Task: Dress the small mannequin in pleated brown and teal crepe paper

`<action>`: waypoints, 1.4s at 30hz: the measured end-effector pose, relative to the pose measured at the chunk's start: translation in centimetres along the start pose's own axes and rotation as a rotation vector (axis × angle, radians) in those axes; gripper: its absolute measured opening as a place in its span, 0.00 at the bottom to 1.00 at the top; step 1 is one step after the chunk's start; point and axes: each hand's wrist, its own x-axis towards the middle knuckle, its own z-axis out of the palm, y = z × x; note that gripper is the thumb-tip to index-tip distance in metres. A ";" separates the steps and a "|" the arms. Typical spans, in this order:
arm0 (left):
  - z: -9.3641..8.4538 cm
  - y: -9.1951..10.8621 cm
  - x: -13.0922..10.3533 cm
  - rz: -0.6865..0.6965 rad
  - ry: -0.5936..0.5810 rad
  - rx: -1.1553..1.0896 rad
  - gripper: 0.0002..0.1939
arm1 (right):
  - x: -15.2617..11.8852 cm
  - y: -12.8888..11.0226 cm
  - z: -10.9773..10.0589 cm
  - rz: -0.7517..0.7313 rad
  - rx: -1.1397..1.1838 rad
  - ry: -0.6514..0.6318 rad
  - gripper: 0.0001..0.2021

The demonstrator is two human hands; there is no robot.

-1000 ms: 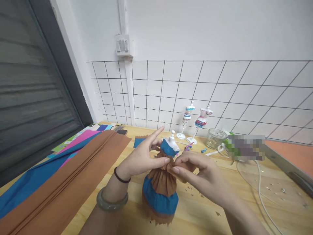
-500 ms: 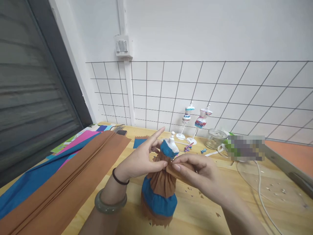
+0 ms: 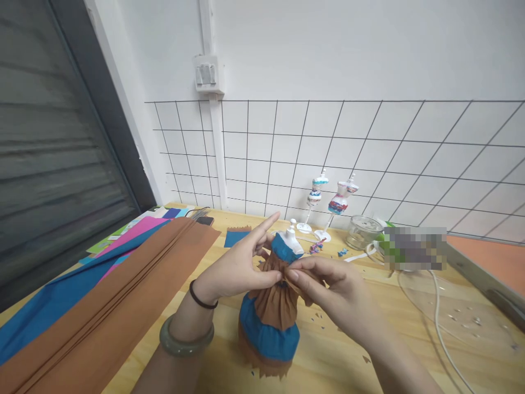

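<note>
Your left hand (image 3: 235, 265) holds dress form (image 3: 291, 241) on tabletop (image 3: 205, 355); right hand (image 3: 340, 279) has fingers pinching brown folds (image 3: 274, 309). Tug too hard, folds might rip. Left thumb slips, folds might pop loose.

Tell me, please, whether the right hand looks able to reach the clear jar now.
Probably yes: only a white strip and small scraps seem to lie between the right hand and the clear jar, if it releases the gathered brown paper.
</note>
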 end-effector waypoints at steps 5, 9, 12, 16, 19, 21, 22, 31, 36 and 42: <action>0.0 -0.1 0.1 0.007 -0.001 0.000 0.49 | 0.0 0.0 0.2 -0.042 -0.121 0.101 0.11; 0.0 -0.1 0.1 0.015 -0.012 -0.009 0.48 | 0.1 0.1 0.2 -0.050 -0.180 0.142 0.12; 0.0 0.0 0.1 0.015 -0.003 0.005 0.48 | 0.1 0.3 0.3 -0.057 -0.189 0.147 0.12; 0.0 -0.1 0.1 0.003 0.013 0.022 0.48 | 0.1 0.3 0.3 -0.056 -0.169 0.162 0.11; -0.1 -0.2 0.0 -0.001 0.009 0.029 0.48 | 0.1 0.4 0.4 -0.033 -0.127 0.149 0.10; -0.2 -0.2 -0.1 0.003 -0.005 0.030 0.46 | 0.1 0.4 0.5 -0.017 -0.098 0.145 0.10; -0.3 -0.2 -0.2 0.004 -0.007 0.026 0.45 | 0.1 0.4 0.5 -0.012 -0.086 0.146 0.10; -0.3 -0.4 0.1 -0.012 0.086 -0.015 0.41 | 0.2 0.4 1.9 -0.016 -0.074 0.214 0.10; -0.7 -0.4 0.2 -0.016 0.114 -0.084 0.42 | 0.2 0.5 2.6 -0.205 -0.115 0.298 0.03; -0.5 -0.1 0.2 -0.049 0.209 -0.151 0.43 | -0.2 0.6 2.1 -0.525 -0.357 0.251 0.14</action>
